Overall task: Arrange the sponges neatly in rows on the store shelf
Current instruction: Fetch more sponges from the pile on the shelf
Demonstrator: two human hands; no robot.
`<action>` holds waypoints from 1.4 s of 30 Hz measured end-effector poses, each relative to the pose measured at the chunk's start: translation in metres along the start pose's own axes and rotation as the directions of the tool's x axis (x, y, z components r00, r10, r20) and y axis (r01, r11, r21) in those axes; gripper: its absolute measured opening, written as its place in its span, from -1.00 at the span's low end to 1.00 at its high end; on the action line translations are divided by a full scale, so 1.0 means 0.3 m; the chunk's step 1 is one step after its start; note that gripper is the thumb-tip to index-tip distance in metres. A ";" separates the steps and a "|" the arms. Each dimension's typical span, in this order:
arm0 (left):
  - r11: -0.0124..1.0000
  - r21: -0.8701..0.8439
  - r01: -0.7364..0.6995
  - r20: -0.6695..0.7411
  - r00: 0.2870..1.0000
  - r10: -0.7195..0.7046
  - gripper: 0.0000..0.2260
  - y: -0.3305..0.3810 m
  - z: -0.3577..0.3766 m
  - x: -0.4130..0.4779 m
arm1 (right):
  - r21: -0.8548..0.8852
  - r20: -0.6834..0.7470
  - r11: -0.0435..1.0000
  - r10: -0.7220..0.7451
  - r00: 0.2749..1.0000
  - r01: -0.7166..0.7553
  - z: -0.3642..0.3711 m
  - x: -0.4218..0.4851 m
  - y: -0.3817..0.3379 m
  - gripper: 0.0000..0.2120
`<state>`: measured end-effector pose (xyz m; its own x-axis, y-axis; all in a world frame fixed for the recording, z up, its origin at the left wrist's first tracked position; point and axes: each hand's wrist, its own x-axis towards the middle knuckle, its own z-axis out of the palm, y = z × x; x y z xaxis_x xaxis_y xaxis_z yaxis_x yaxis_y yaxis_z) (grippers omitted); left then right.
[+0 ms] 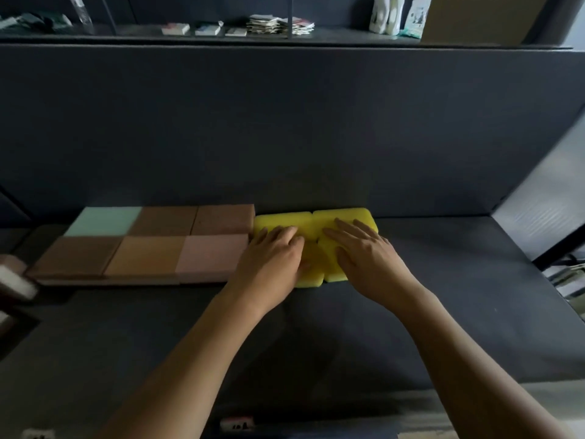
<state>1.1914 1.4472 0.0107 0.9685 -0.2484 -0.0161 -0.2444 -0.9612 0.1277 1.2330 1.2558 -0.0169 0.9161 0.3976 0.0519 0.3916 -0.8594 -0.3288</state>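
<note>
Yellow sponges (343, 217): four of them pushed together into a two-by-two block on the dark shelf (459, 280); back pair sits right against the rear wall (285, 137); front pair is mostly under the hands; edges all touching

Left hand (275, 253): palm-down on the front-left yellow one; fingers fairly straight, reaching onto the back-left one; pressing flat, not wrapped round anything

Right hand (361, 253): same deal on the front-right one; flat, fingers a bit spread, tips on the back-right one; nothing clutched

Other sponges: six-piece block just left of the yellow ones, two rows of three, packed tight; back row is mint sponge (104, 220), brown sponge (164, 220), reddish sponge (223, 218); front row is dark brown sponge (76, 256), orange sponge (145, 255), pink sponge (212, 253); the pink one is just beside the left hand

Left edge: white-layered sponge (15, 282), tilted, apart from the block, partly cut off

Upper shelf (348, 39): white bottles (387, 14) on the right beside a cardboard box (481, 17); messy stack of packets (280, 25) in the middle; small flat packs (175, 28) left of that, too blurry to read
</note>
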 end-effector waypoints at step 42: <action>0.986 -0.085 0.141 -0.033 0.989 -0.144 -0.52 -0.332 0.015 -0.111 | -0.034 0.208 0.948 -0.302 0.930 0.315 0.048 0.129 -0.252 -0.31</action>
<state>1.1835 1.5508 -0.0058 0.9947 -0.1030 -0.0012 -0.1005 -0.9730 0.2079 1.2377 1.3409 -0.0037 0.7163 0.6961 -0.0487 0.6631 -0.7007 -0.2633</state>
